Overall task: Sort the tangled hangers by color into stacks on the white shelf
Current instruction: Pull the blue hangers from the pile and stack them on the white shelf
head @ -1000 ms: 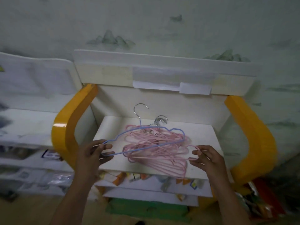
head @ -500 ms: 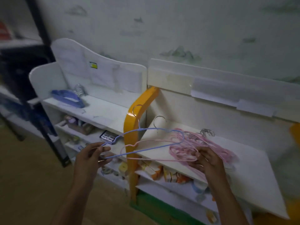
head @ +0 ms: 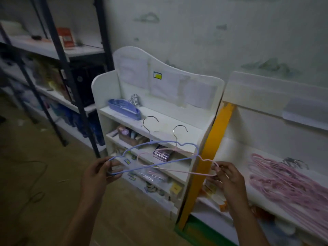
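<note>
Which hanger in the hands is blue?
The blue hanger, whose end the left hand grips. The pink hanger, pinched by the right hand, crosses it.

Blue hanger [head: 156,163]: matt coated wire, shiny bare-metal hook. Pink hanger [head: 184,172]: same finish. White shelf [head: 104,89]: smooth painted board, scuffed. Floor [head: 53,183]: matt wood-look.

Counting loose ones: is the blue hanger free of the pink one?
Cannot tell. The blue hanger and pink hanger cross between the left hand and right hand.
</note>
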Action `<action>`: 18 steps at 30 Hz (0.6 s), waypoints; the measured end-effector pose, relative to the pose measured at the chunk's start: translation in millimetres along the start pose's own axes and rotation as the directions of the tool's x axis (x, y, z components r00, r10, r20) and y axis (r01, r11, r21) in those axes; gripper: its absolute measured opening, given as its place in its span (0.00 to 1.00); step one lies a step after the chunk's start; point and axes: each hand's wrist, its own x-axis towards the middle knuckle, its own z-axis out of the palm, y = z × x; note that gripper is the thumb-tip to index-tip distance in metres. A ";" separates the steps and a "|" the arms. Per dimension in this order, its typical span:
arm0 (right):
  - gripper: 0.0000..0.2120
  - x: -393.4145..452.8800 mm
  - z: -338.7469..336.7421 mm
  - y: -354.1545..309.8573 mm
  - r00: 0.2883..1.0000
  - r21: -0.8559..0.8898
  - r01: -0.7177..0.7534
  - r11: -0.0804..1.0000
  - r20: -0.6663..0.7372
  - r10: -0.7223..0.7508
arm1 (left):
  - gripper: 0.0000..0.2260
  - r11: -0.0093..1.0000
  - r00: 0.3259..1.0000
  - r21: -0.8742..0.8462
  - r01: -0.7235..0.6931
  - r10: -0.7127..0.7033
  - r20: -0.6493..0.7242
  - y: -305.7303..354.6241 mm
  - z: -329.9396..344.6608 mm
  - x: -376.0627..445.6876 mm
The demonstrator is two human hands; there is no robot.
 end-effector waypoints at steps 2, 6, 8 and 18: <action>0.04 -1.3 26.5 2.8 1.000 0.020 -0.006 1.000 -0.006 0.006 | 0.08 1.000 1.000 0.016 -0.004 0.004 0.000 1.4 -18.6 16.4; 0.06 -2.3 70.0 8.2 0.999 0.052 -0.032 0.998 -0.017 0.033 | 0.09 1.000 1.000 0.030 -0.006 0.006 0.007 6.4 -47.4 43.5; 0.06 1.3 86.4 8.4 0.999 0.055 -0.049 0.997 -0.018 0.050 | 0.09 1.000 1.000 0.020 -0.006 0.006 0.003 7.7 -56.0 55.5; 0.05 67.0 142.2 21.0 0.998 0.016 -0.065 0.998 -0.022 0.065 | 0.09 1.000 0.998 0.008 0.014 -0.013 -0.059 -0.4 -54.0 127.8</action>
